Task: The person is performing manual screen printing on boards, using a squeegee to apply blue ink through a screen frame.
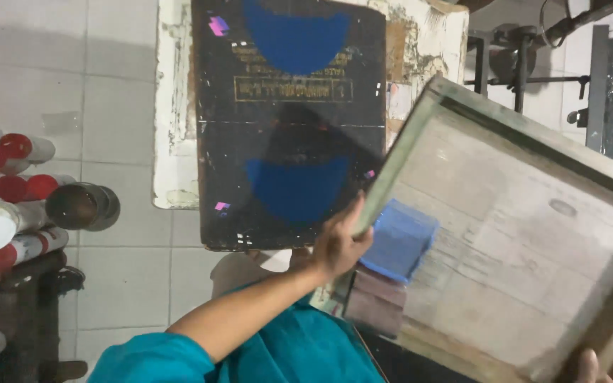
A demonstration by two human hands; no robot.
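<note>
While red-capped cans (pixel 8 206) lie far left, a framed screen (pixel 519 234) is gripped by the left hand (pixel 338 241); the right hand (pixel 590 367) grips its lower corner.

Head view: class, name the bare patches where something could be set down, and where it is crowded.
Bare tiled floor lies left of the printing board, above the spray cans, and again below the board's left corner. Crowded: the cans at far left, and the right side, where the left hand and right hand hold the screen frame.
</note>
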